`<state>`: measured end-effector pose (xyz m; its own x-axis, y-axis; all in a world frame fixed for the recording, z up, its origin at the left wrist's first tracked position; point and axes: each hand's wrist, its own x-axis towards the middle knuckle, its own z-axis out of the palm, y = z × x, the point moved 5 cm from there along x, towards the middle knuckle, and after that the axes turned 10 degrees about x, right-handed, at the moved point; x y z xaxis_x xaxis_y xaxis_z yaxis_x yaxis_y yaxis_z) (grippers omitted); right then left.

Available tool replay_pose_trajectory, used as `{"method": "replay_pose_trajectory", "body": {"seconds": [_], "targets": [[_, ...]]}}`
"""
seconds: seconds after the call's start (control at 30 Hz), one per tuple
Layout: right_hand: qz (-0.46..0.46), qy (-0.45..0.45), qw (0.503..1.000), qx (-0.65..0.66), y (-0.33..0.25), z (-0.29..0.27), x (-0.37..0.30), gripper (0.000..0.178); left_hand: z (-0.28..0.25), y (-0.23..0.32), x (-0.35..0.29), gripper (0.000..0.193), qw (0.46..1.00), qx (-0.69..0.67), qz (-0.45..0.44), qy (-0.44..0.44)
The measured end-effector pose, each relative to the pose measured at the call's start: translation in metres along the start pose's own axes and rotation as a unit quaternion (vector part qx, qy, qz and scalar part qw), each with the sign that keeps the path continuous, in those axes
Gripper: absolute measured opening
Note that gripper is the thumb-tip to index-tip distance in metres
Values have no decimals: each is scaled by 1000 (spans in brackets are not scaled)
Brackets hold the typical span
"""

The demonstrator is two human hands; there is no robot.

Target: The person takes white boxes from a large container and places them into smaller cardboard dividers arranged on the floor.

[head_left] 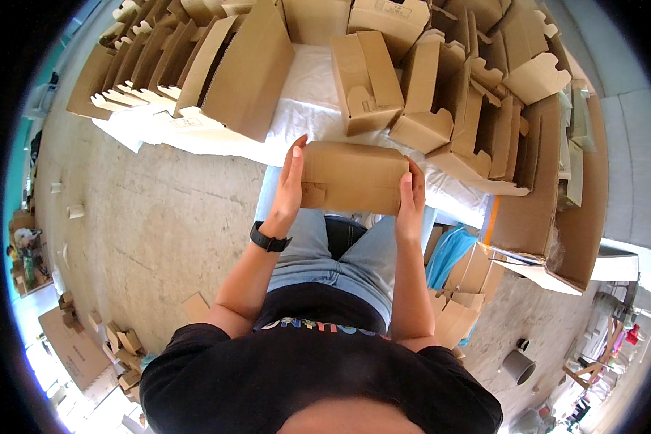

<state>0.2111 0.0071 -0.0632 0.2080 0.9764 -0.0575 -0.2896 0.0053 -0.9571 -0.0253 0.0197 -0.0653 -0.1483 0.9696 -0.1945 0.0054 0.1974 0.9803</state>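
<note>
A small brown cardboard box [354,173] is held level over my lap, at the near edge of the white-covered table. Its near side has a cut tab at the left. My left hand [289,184], with a black watch on the wrist, presses against the box's left end. Against the right end lies my right hand [410,199], fingers along the side. Both hands grip the box between them. Just beyond it, a closed cardboard box [367,83] stands on the table. What is inside the held box cannot be seen.
Rows of open cardboard boxes [247,69] stand at the table's far left; more open boxes [477,134] crowd the right. A large carton [532,224] sits at the right edge. Below it are a blue plastic bag [448,254] and cardboard pieces. A grey bin [518,367] stands on the floor.
</note>
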Motion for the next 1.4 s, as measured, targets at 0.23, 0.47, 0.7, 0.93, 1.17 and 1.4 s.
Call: {"method": "replay_pose_trajectory", "body": {"seconds": [0.23, 0.47, 0.7, 0.93, 1.17, 1.4], "targets": [[146, 98, 979, 108, 21, -4, -16, 56, -1, -61, -9, 55, 909, -315, -268, -55], [163, 56, 984, 49, -3, -4, -15, 56, 8, -37, -31, 48, 913, -289, -281, -67], [153, 24, 987, -43, -11, -13, -12, 59, 5, -23, -41, 51, 911, -270, -291, -112], [88, -35, 995, -39, -28, -13, -11, 62, 4, -26, -44, 53, 891, -285, -287, -207], [57, -113, 992, 21, -34, -30, -7, 64, -8, -1, -53, 85, 945, -161, -168, -231], [-10, -138, 990, 10, -34, -30, -1, 55, -4, 43, -35, 114, 958, 111, 215, -155]]}}
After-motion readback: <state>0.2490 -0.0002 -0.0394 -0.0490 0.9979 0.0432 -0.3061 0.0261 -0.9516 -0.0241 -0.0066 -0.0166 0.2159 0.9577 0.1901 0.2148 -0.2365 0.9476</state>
